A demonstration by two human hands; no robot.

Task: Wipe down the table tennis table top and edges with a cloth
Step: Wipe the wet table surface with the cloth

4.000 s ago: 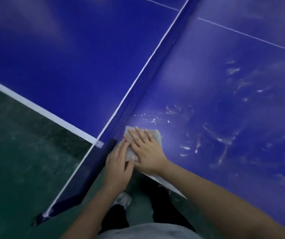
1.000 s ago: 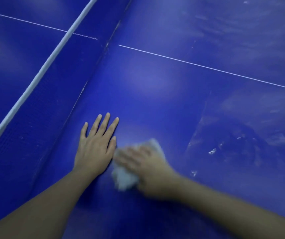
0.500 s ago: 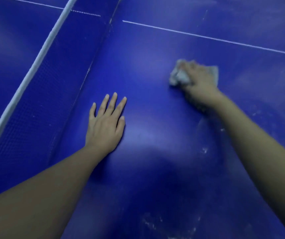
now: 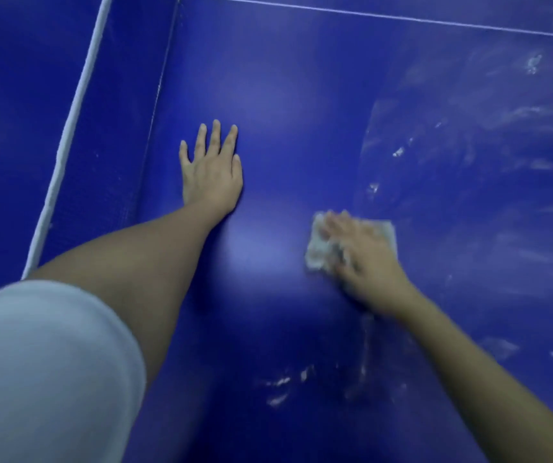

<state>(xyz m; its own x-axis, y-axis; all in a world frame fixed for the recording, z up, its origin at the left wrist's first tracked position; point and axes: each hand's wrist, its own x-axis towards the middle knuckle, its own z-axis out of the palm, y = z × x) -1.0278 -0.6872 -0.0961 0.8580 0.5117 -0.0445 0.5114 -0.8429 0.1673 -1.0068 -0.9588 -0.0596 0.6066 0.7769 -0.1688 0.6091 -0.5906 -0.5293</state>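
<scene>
Back comes the right hand (image 4: 365,259) with the cloth (image 4: 316,252), down from its reach toward the thin white line (image 4: 402,16) of half a second ago and closer to the body now, well out from the net (image 4: 101,145). It's blurred, but the fingers look stretched across the cloth, pressing it flat on the blue desk (image 4: 285,78) rather than clutching it. The pale, crumpled cloth shows past the fingertips and bunches on the side toward the net.

Meanwhile the left hand (image 4: 209,168) has stayed put: palm down, fingers straight and slightly fanned, planted on the desk just beside the foot of the net, holding nothing.

Look at the surface. Between the net and the cloth the blue is smooth and glossy with a soft light patch. Farther from the net than the cloth, whitish streaks (image 4: 469,128) sweep in arcs, and white flecks (image 4: 281,382) sit near the bottom, between the two forearms. The net's white top band (image 4: 67,128) slants along its upper edge, with more blue desk beyond it. A grey sleeve (image 4: 44,362) fills the corner on the net side.
</scene>
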